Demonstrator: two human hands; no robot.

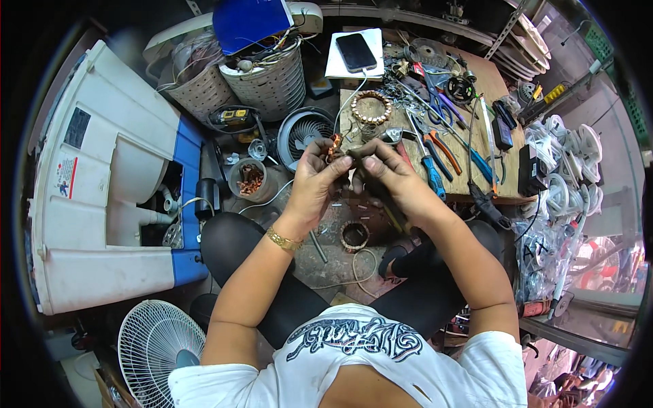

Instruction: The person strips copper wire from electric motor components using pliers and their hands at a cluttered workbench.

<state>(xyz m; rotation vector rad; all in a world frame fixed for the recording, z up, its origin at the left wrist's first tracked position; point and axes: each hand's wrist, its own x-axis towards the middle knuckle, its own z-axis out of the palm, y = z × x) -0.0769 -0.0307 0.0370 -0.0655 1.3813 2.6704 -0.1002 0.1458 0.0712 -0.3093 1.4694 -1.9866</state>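
In front of me my left hand (315, 175) is closed around a piece with copper wire (334, 145), its orange strands showing above the thumb. My right hand (400, 178) meets it at the fingertips, closed on a dark, long tool (385, 197) that slants down toward my right knee. The tool's exact kind is hard to make out, and the spot where the two hands meet is partly covered by fingers. Just beyond the hands, a ring-shaped motor core (371, 107) lies on the wooden workbench (408, 54). Another ring core (354, 236) rests on the floor between my legs.
Pliers (442, 153), screwdrivers and scissors crowd the bench. A phone (356, 52) lies on white paper. To the left stand a tub of copper scraps (250, 179), a round fan housing (304, 136) and filled baskets (266, 80). White plastic spools (568, 153) pile up at right; a fan (158, 340) stands lower left.
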